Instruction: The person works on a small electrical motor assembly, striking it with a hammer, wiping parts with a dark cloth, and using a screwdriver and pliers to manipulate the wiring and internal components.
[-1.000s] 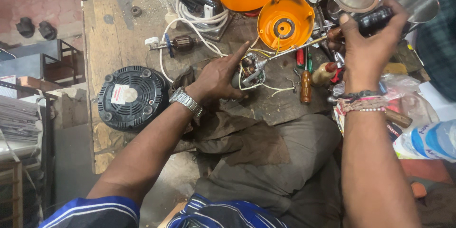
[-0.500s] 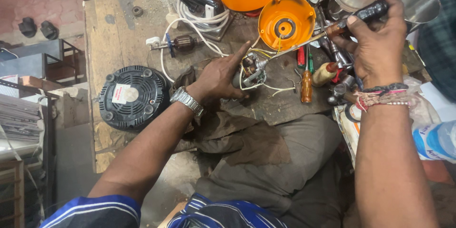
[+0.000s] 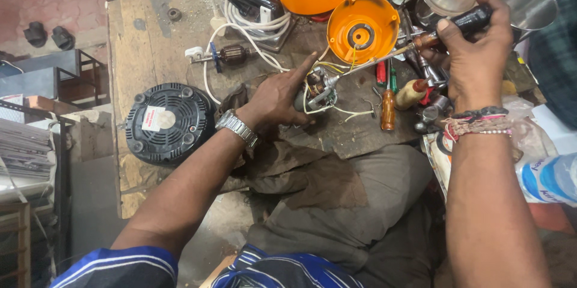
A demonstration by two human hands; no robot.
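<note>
Our left hand [image 3: 277, 99] grips the small motor [image 3: 317, 91] below the orange cover [image 3: 363, 27] to steady it, while our right hand [image 3: 475, 48], closed around the soldering iron [image 3: 448, 30], aims its tip there.

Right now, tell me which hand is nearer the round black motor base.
Left. The left hand grips the small motor just right of the round black motor base; the right hand holds a screwdriver far across the bench.

White-and-red label [image 3: 157, 119] on round black base [image 3: 170, 122], left.
</note>
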